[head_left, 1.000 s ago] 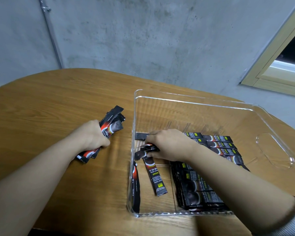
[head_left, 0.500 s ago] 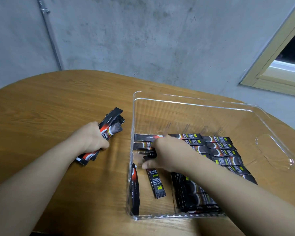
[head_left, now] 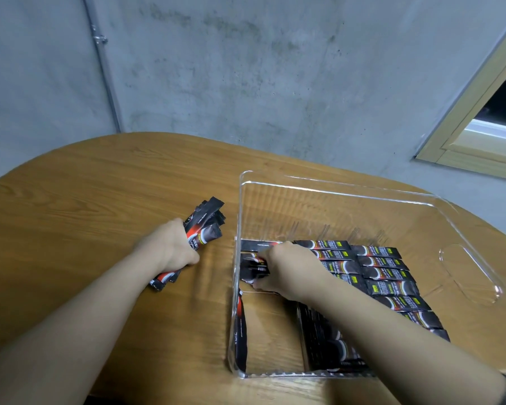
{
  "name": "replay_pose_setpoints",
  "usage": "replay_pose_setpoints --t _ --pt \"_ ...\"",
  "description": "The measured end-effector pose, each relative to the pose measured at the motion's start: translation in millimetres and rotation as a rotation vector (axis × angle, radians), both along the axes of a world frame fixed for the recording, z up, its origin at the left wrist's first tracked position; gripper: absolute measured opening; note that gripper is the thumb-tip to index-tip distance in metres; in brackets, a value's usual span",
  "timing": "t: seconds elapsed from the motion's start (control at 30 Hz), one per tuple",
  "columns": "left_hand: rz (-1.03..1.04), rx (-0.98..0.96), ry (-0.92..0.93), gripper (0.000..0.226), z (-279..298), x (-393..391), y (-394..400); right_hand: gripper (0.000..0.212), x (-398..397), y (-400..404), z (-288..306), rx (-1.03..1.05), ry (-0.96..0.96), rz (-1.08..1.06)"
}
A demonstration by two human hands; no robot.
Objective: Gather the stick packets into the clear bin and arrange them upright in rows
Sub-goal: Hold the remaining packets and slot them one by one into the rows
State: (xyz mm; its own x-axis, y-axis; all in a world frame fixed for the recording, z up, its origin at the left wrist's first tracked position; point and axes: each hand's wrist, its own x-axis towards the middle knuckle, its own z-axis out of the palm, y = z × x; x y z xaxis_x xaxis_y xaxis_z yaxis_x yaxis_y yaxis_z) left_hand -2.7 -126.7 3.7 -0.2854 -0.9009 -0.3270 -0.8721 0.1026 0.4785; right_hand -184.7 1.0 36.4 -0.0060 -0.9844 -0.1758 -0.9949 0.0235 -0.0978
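A clear bin (head_left: 327,182) stands on the wooden table at the right. Rows of black-and-red stick packets (head_left: 389,273) fill its middle and right part. My right hand (head_left: 287,270) is inside the bin at its left side, fingers closed on a black stick packet (head_left: 256,270) laid against the row there. One packet (head_left: 241,334) leans against the bin's left wall. My left hand (head_left: 170,247) rests on the table left of the bin and grips a bundle of stick packets (head_left: 205,226).
The oval wooden table (head_left: 100,185) stretches left and back. A grey concrete wall with a thin pipe (head_left: 103,65) rises behind it. A wooden window frame (head_left: 476,127) is at the upper right.
The loose packet that lay on the bin floor near the front left is gone from there. My right hand has shifted slightly toward the back-left rows with a packet. The left hand stays put.
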Motion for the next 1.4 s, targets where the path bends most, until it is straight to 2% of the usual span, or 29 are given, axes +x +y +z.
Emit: replay_pose_setpoints --t 0.13,0.23,0.33,0.47,0.63,0.77,0.87,0.97,1.13,1.27,1.4 --pt "0.009 0.001 -0.011 0.039 2.9 1.4 2.8 0.027 -1.6 -2.5 -1.4 -0.063 -0.042 -0.018" --pt "0.013 -0.015 -0.006 0.039 3.4 3.7 5.2 0.027 -5.6 0.6 -1.0 -0.059 0.023 -0.033" --pt "0.009 -0.112 -0.058 0.037 2.6 9.6 10.8 0.021 -8.6 5.1 -1.1 -0.029 0.123 -0.047" --pt "-0.03 -0.266 -0.114 0.037 -0.6 15.1 17.5 0.012 -3.5 5.3 -9.3 -0.074 0.125 -0.03" --pt "-0.018 -0.269 -0.083 0.037 -4.8 17.1 19.0 0.012 -4.9 3.7 -7.2 -0.157 0.087 -0.017" --pt "-0.004 -0.25 -0.071 0.035 -6.4 16.4 17.9 0.026 -3.0 18.1 4.6 -0.091 -0.096 0.038" --pt "0.009 -0.216 -0.066 0.034 -5.5 17.1 15.5 0.028 0.8 30.5 4.9 0.021 -0.231 0.208" --pt "0.012 -0.203 -0.048 0.034 -6.5 17.0 14.4 0.036 -4.4 40.9 2.5 0.044 -0.308 0.346" --pt "0.02 -0.195 -0.038 0.039 -9.2 16.7 12.9 0.037 0.1 42.3 1.3 -0.018 -0.126 0.546" --pt "0.02 -0.193 -0.046 0.04 -8.9 16.9 13.1 0.033 2.3 36.4 -4.9 0.03 0.058 0.513" --pt "0.023 -0.185 -0.042 0.039 -6.8 15.9 13.7 0.032 -0.7 35.5 -4.6 0.029 0.056 0.454"
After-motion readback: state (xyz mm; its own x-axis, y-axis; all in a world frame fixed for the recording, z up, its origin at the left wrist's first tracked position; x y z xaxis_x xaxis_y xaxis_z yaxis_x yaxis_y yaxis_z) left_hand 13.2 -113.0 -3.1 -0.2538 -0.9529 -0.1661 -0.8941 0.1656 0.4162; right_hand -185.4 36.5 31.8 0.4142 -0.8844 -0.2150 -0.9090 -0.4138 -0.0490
